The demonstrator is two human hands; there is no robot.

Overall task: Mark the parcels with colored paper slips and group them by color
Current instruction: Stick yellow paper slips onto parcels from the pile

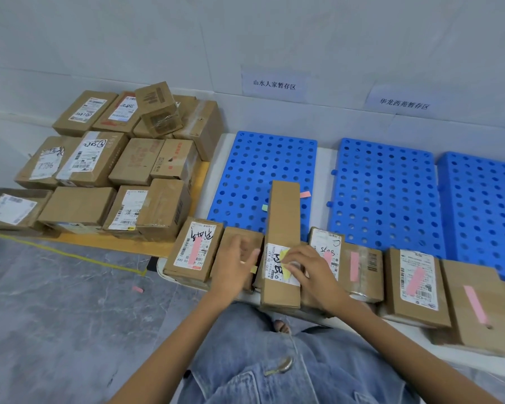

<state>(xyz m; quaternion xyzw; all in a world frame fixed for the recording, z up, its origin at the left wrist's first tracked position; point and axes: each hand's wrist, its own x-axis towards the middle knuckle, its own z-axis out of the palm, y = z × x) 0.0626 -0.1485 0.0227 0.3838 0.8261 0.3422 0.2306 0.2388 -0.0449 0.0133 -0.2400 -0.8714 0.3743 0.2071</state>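
The big pile of brown boxes (99,170) on the left has no colored slips yet, so a lot of the job is left. The blue boards (385,185) with holes carry only the far end of one box and two loose slips, so I think no color groups are made yet. Several boxes in the front row (414,287) already have pink slips.

The long box (285,211) lies in the middle of that row. It is getting a yellow slip (285,265). The right hand (309,272) presses that slip onto the label with its fingertips and does not grip it. The left hand (233,266) touches the long box's side. A yellow scrap shows by its fingers — held or not, I cannot tell. One pink slip (137,289) lies on the floor.
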